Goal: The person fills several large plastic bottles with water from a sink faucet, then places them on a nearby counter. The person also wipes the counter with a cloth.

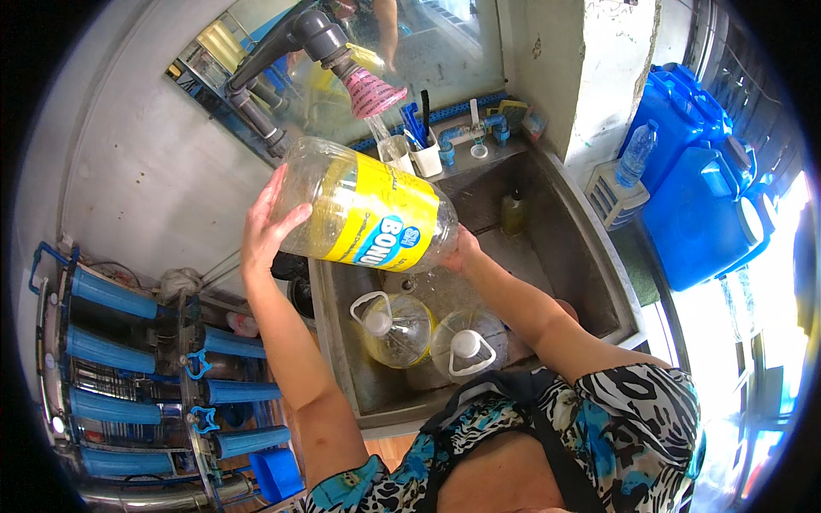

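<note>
Between my two hands a large clear plastic jug (308,201) with a yellow and blue label lies tilted on its side above the sink. My left hand (267,224) clasps one end, thumb over the plastic and fingers round the far side. At the other end my right hand (463,250) grips the jug, its fingers mostly hidden behind it. Water runs from a spout wrapped in pink printed material (374,92) just above the jug. Two clear jugs with white caps and handles, one (398,333) on the left and another (479,342) beside it, stand in the sink below.
The deep metal sink (590,244) also holds a small bottle (513,212) at its far wall. White cups with brushes (423,154) and blue pipe fittings (475,132) line its back ledge. Blue canisters (701,205) stand right; blue filter housings (115,350) fill the left.
</note>
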Demonstrator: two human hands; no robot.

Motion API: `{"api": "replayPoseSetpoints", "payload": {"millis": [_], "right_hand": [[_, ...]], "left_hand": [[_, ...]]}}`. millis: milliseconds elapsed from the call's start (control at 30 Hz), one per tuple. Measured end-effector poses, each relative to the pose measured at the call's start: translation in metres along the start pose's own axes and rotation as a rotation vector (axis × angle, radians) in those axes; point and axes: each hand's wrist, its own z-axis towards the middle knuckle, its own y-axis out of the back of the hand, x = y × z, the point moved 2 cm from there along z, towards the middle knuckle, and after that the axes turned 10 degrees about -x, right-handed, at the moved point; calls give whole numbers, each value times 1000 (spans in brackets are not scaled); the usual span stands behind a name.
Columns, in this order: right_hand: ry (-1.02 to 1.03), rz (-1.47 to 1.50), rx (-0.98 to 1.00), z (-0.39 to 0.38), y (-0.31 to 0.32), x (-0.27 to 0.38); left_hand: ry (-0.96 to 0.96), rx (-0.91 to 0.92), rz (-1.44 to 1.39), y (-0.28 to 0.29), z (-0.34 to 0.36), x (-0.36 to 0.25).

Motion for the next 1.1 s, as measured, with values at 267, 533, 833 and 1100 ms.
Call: {"api": "replayPoseSetpoints", "payload": {"millis": [267, 533, 833, 1100], "right_hand": [[-2, 1, -39, -54, 25, 20], [151, 32, -124, -72, 77, 54], [166, 21, 56, -80, 44, 53], [35, 43, 350, -101, 22, 55]], "left_hand": [[79, 216, -227, -84, 14, 19], [7, -23, 93, -165, 41, 18], [307, -57, -729, -188, 29, 27], [752, 49, -956, -288, -83, 104]]}}
